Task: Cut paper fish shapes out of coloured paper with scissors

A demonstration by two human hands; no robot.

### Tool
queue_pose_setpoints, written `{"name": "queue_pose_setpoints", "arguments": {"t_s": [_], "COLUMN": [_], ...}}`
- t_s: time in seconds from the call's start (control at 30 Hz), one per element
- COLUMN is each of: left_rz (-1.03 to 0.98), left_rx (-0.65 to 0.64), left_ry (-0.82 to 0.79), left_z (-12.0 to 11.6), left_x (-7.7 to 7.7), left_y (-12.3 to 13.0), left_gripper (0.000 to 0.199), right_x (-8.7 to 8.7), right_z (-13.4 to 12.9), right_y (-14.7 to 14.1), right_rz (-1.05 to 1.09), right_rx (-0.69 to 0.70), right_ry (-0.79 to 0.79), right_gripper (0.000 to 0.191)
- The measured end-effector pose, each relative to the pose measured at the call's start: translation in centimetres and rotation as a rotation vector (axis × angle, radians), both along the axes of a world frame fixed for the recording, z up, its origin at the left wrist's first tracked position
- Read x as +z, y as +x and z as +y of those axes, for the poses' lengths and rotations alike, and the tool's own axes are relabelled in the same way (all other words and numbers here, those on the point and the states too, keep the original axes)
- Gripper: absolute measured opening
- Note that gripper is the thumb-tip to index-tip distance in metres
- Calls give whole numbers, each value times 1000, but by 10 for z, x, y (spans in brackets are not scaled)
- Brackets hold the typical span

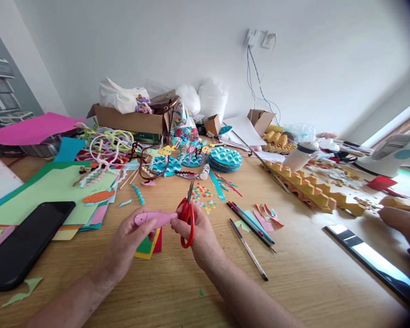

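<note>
A pink paper fish (152, 219) with a drawn eye and gill line is pinched at its head end by my left hand (131, 231). My right hand (200, 232) is wrapped round red-handled scissors (188, 218), their blades pointing away from me. Its thumb and fingertip also touch the fish's tail. Below the fish, small green, yellow and red paper pieces (146, 250) lie on the table. An orange paper fish (98, 197) rests to the left on stacked coloured paper (48, 191).
A black phone (27, 241) lies left. Pens (249, 250) and paper scraps (268, 216) are right of my hands. Turquoise scalloped discs (224, 159) stand behind, near confetti (205, 196). Another person's hand (405, 221) is at the far right, near egg-carton strips (310, 187) and a second phone (369, 259).
</note>
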State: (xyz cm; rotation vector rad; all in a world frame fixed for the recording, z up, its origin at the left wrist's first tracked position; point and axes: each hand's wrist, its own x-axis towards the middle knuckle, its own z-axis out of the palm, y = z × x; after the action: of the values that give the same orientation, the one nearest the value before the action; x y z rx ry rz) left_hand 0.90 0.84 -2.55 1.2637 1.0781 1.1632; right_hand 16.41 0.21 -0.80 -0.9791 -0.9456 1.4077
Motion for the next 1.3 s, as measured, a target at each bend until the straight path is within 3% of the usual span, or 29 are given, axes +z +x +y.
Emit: {"name": "queue_pose_setpoints", "arguments": {"t_s": [0.1,0.17,0.4,0.63,0.73,0.87,1.03,1.3], "left_rz": [-94,-116,-55,-76,-120,-202,-287,-315], "left_rx": [0,10,51,38,52,78,80,116], "left_ry": [-30,-30,-44,-73,-47,-14,-13,-10], "left_z": [-4,-6,-10,-14,-12,-9,-10,-7], "left_x": [-1,2,24,24,30,37,31,32], "left_y": [9,18,26,29,30,23,12,5], "left_gripper": [23,18,18,17,15,18,12,10], "right_x": [-2,-4,-4,0,1,5,6,1], "right_z": [-3,-5,-10,-10,-11,-10,-10,-18], "right_y": [-4,-8,-13,-11,-9,-4,-2,-8], "right_rz": [41,80,115,149,65,-204,-435,-520], "right_rx": [-20,-10,41,39,35,104,230,363], "right_ry": [-4,-6,16,14,30,57,61,47], "right_gripper": [32,33,34,34,33,27,37,37]}}
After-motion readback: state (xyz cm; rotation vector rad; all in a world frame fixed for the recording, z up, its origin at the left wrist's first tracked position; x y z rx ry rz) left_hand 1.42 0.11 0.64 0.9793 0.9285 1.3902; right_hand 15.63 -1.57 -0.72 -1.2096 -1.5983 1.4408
